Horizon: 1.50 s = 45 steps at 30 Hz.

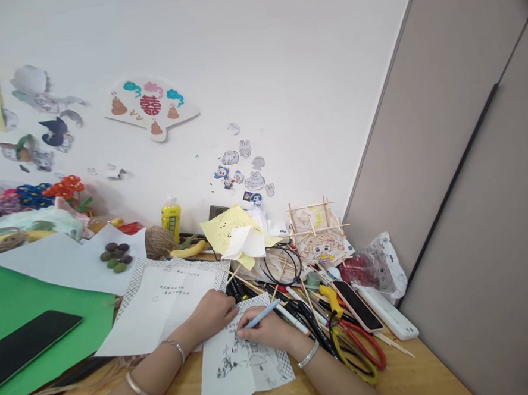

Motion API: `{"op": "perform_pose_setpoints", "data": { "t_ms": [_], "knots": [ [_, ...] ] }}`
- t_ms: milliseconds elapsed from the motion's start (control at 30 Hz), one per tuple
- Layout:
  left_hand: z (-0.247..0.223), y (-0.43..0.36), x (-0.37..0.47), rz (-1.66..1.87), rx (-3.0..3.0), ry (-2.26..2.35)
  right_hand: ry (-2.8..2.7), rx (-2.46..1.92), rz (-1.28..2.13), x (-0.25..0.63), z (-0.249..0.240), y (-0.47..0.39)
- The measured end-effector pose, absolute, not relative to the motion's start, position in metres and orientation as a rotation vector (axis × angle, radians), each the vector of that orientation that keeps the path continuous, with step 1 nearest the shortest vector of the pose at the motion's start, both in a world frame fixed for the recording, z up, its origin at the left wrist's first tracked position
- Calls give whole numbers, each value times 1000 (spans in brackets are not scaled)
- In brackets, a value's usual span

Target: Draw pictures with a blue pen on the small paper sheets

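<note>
My right hand [265, 329] is closed around a light blue pen [263, 314], its tip over a white sheet with black ink drawings and a crosshatched border [239, 381]. My left hand [215, 314] rests at the top left edge of that sheet, its fingers curled; whether anything lies under them is hidden. Beneath my left forearm and wrist lies a second bordered sheet [167, 299] with a few handwritten lines.
Pens, wooden sticks, scissors [371, 349] and a phone [358, 306] crowd the right side. Behind stand a yellow bottle [171, 218] and a stick frame [320, 233]. A black tablet [29, 346] lies on green board at left. A grey panel [470, 209] borders the right.
</note>
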<state>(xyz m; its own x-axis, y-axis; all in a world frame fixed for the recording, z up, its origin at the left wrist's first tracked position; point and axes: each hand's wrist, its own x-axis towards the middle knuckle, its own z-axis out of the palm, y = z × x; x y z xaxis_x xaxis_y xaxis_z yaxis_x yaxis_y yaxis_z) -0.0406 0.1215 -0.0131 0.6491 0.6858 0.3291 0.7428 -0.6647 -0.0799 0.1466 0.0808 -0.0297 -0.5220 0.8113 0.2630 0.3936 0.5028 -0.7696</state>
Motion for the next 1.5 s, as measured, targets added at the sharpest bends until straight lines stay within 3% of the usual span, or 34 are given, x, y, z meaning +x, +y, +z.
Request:
{"op": "perform_pose_setpoints", "data": {
  "t_ms": [1500],
  "knots": [
    [-15, 122, -40, -434, -2660, -1160, -2090, -993, 887, 145, -27, 78]
  ]
}}
